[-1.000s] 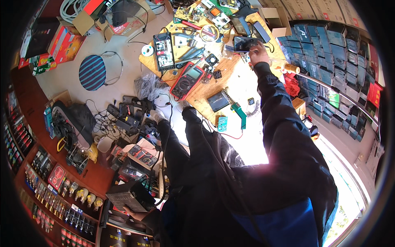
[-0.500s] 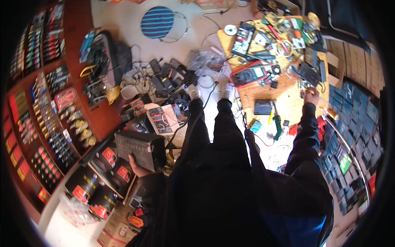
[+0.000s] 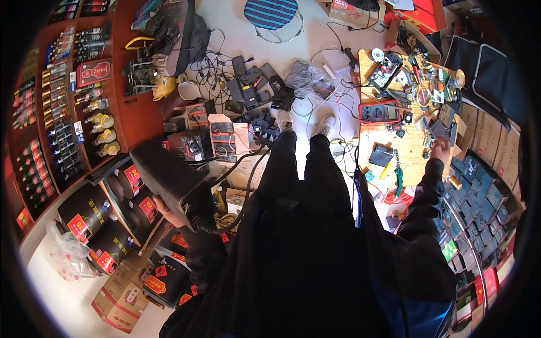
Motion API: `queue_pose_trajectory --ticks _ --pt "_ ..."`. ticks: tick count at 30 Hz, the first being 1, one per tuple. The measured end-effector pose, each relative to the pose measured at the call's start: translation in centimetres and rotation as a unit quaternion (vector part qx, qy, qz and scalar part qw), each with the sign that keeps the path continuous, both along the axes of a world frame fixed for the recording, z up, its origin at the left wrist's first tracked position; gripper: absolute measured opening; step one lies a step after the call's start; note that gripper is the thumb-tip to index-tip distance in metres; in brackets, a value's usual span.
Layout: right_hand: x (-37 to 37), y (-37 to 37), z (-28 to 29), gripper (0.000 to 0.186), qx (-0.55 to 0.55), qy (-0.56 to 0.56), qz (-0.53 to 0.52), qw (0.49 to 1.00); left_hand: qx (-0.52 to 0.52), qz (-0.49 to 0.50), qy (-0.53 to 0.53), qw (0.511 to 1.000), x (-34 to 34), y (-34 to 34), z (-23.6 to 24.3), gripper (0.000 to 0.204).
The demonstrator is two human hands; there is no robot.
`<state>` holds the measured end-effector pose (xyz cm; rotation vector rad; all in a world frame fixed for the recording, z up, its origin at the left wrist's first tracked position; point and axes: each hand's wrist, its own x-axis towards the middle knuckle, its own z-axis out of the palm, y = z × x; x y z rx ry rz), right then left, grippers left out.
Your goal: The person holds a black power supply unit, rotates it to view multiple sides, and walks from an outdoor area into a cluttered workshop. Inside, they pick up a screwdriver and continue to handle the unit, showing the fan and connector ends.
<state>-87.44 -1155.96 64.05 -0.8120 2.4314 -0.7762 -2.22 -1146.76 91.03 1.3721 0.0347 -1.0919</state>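
Observation:
My left hand (image 3: 169,214) grips the side of a dark, box-shaped device (image 3: 169,169), held tilted at the left of my legs. Thick black cables (image 3: 241,197) run near its right end. My right hand (image 3: 440,151) is at the right edge of the wooden table (image 3: 414,152), fingers curled; what is under them is hidden. Just beyond it lies a black boxy part (image 3: 439,129). A red-framed multimeter (image 3: 380,114), a small black box (image 3: 381,154) and a green-handled tool (image 3: 399,181) lie on the table.
Shelves of bottles (image 3: 62,112) line the left side. Black adapters and cables (image 3: 251,90) clutter the floor ahead, beside an open carton (image 3: 229,135). A striped round stool (image 3: 271,13) stands far ahead. Black drums (image 3: 84,211) are at lower left, stacked dark boxes (image 3: 479,186) at right.
The view has shifted, so the table and shelves sit differently. The device in my left hand has tilted and its cables now show. My right hand stays at the table's right edge.

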Motion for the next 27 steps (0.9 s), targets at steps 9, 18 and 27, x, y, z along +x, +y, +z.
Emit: queue_pose_trajectory --ticks 9,18,27 --pt "16.4 -5.7 7.4 0.027 -0.035 0.028 0.087 0.995 -0.31 -0.031 0.483 0.818 7.7 -2.0 3.5 0.043" --pt "25.3 -8.5 8.9 0.027 -0.025 0.134 0.205 0.969 -0.371 -0.027 0.424 0.825 12.9 2.7 6.6 0.013" --pt "24.9 -6.3 7.2 0.027 0.046 0.165 0.214 0.962 -0.414 0.04 0.346 0.841 13.0 6.5 5.1 0.046"
